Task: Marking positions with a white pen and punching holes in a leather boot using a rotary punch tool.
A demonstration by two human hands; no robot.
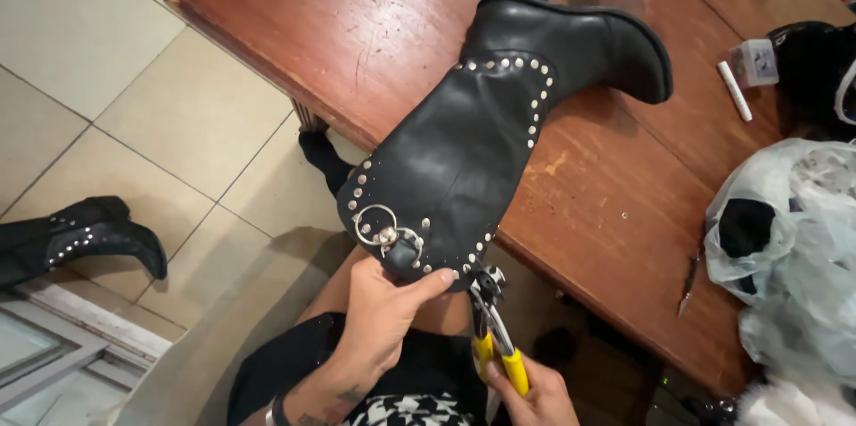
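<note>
Head view: a tall black leather boot (481, 136) with rows of silver studs lay across the near-left edge of the brown wooden surface (357, 25), its foot and heel toward the far side and the top of its shaft overhanging the near edge above the person's lap. A metal ring (374, 224) with a small strap hung near the shaft's top edge. The left hand (383, 315) gripped that top edge, thumb pressed on the leather and fingers closed around it from below, just beside the ring. The right hand (526, 390), low in the frame, had its fingers clamped together on the yellow handles of a punch plier (490, 319); the tool's metal head met the shaft's edge just right of the left thumb. Whether the head bit through the leather could not be told. On the right part of the surface lay a white marker-like stick (735, 91) beside a small clear box (753, 61), a slim metal tool (689, 282) nearer the near edge, and crumpled translucent plastic bags (794, 248) at the right edge. A second studded black boot (85, 234) lay on the tiled floor (178, 114) to the left, well apart from the surface.
</note>
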